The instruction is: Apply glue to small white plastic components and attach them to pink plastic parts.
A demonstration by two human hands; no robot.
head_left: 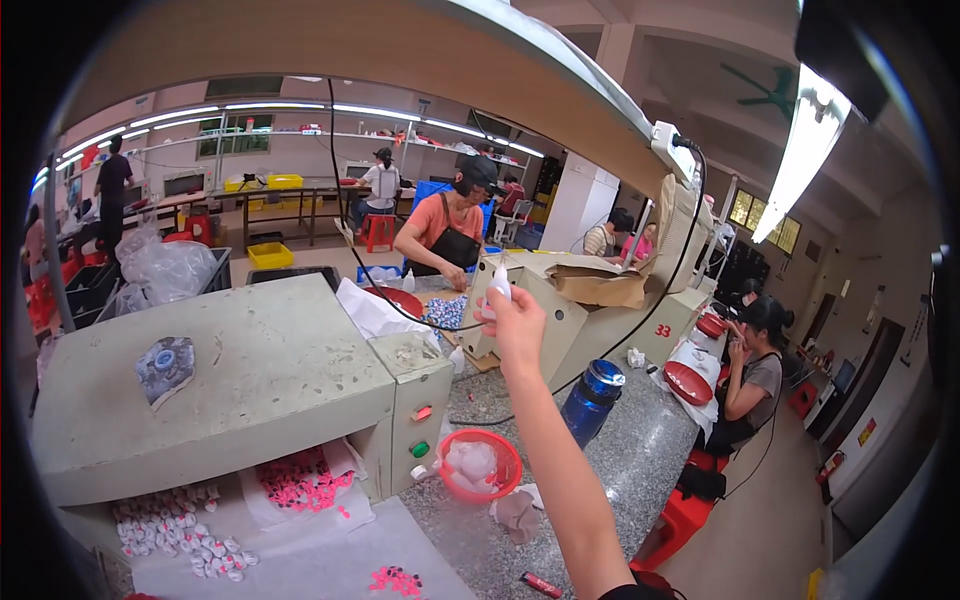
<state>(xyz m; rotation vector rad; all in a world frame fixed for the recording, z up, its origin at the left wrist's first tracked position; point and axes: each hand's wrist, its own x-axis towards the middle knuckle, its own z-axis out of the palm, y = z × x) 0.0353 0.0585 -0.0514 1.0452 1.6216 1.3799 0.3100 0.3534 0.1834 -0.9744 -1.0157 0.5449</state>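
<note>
My right hand [515, 322] is raised at arm's length in the middle of the view, its fingers closed round a small white squeeze bottle [499, 284] with its narrow end pointing up. Below it on the speckled stone worktop [630, 450] stand a blue bottle with a dark lid [593, 402] and a red plastic bowl [515, 470] with whitish, crumpled-looking contents. Beyond the hand, a person in an orange top [455, 222] bends over many small blue and white pieces [445, 312]. My left hand is out of view.
A grey machine [230, 370] fills the left; small pink-and-black pieces [305, 482] and white pieces [185, 535] lie at its opening. Black cable hangs across the middle. A red marker-like stick [541, 584] lies near the front edge. Another person [755, 370] sits at the right.
</note>
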